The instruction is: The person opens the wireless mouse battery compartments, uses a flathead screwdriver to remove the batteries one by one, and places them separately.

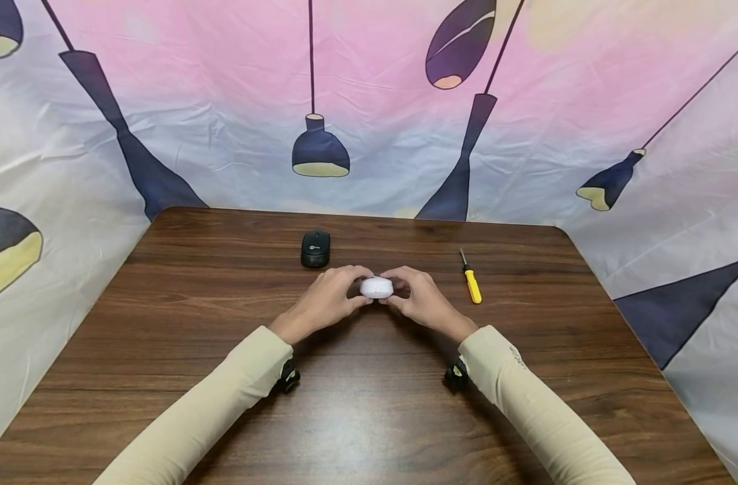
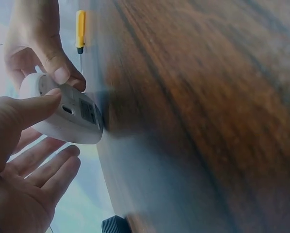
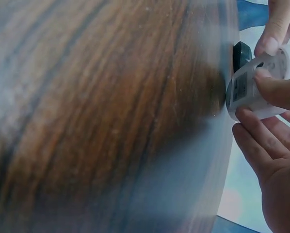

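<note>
A white computer mouse [image 1: 377, 287] is held between both hands above the middle of the table. My left hand [image 1: 323, 301] pinches its left end, thumb on the underside. From the other end my right hand [image 1: 427, 301] grips it the same way. In the left wrist view the white mouse [image 2: 70, 127] is tipped on edge, so its underside shows a dark label and a small sensor opening. The right wrist view also shows the white mouse [image 3: 247, 103] with that underside facing the camera. Fingers hide parts of both ends.
A black mouse [image 1: 316, 249] sits on the wooden table [image 1: 344, 404], behind the left hand. To the right of the right hand lies a screwdriver [image 1: 472, 285] with a yellow handle, its tip pointing away. Printed cloth [image 1: 235, 135] hangs around the back and sides.
</note>
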Demonstrator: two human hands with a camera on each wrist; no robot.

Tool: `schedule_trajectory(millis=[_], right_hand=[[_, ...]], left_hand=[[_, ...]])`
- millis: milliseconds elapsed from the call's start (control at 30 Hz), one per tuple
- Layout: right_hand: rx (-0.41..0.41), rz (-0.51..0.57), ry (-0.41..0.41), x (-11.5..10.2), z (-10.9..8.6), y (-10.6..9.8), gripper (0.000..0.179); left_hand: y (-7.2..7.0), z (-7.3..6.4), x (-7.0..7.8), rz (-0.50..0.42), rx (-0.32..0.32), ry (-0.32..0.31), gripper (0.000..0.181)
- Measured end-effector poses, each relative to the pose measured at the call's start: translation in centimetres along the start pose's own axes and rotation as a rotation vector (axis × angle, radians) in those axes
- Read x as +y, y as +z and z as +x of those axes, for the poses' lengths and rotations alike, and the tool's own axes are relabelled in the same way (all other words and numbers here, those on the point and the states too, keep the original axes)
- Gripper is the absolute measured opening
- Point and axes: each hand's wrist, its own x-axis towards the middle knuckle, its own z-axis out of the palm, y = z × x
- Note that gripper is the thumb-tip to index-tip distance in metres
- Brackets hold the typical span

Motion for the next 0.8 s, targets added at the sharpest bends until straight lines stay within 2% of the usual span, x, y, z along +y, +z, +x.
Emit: schedule_trajectory(millis=[233,500,800], right_hand=[[0.059,0.007,-0.043,-0.01,0.16,-0.05,0.034],[0.082,0.011,-0.053,-0.23,0.12,-0.29,0.043],[0.102,-0.025,-0.062,-0.26,0.33,-0.21,0.045]], left_hand=[[0.02,0.14,-0.09,-0.091,0.046,0.009,0.028],[0.11,0.25,-0.33,-0.18,0.08,0.026,0.027],[0.07,0.55,-0.3,-0.228,0.086,-0.016,0.029]])
